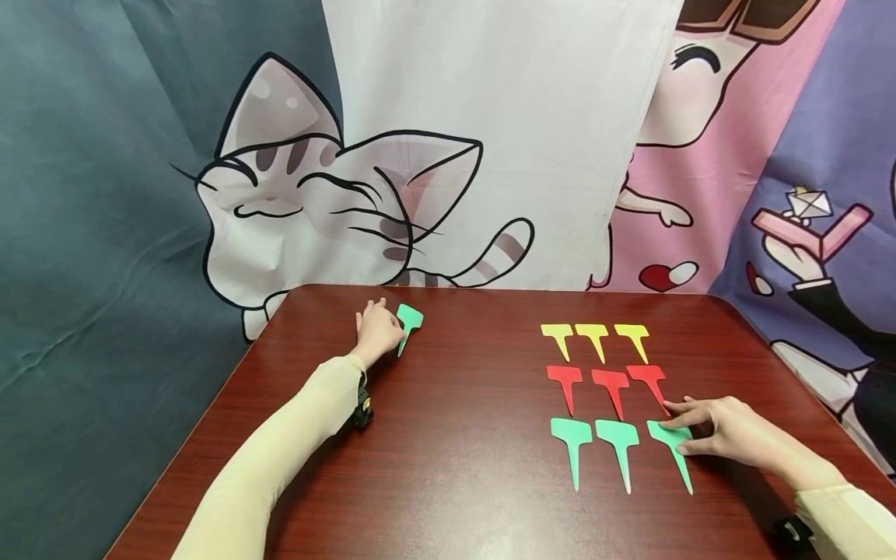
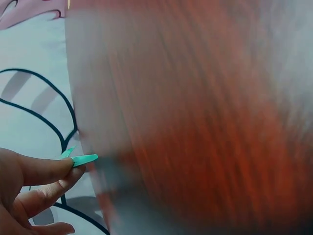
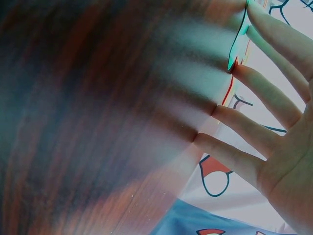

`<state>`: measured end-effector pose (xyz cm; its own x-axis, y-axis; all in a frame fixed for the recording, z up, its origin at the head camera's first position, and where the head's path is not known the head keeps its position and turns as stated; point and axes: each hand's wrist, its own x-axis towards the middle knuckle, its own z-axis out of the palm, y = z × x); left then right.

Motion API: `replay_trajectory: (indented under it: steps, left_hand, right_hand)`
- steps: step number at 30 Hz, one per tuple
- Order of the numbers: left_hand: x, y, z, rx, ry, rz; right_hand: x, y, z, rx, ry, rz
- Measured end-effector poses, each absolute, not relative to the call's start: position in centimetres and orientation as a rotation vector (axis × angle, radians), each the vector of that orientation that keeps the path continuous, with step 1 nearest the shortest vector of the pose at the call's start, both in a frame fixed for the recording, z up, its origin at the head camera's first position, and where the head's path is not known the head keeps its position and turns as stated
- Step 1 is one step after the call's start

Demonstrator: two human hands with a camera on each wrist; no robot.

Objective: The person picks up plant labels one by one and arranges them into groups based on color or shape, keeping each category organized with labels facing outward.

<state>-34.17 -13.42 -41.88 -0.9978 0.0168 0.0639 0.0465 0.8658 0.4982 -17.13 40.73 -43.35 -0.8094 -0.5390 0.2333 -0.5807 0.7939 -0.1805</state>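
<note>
At the far left of the table, my left hand pinches a green T-shaped plant label between thumb and finger. The left wrist view shows this label nearly edge-on at the fingertips of my left hand. On the right side, my right hand has its fingers spread, with the fingertips at the head of the rightmost green plant label. Its fingers reach down to the tabletop in the right wrist view, and a green label shows edge-on near the thumb.
Three rows of T-shaped labels lie on the brown table: yellow at the back, red in the middle, green in front. A cloth with cartoon drawings hangs behind the table's far edge.
</note>
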Motion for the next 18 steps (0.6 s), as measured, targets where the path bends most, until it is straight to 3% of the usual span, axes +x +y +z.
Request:
replay_trajectory:
  steps: [18]
  left_hand:
    - [-30.4, -11.1, -41.9, -0.243, -2.978, -0.802]
  right_hand:
    - [-17.2, 40.8, -43.3, 0.886, -2.822, 0.356]
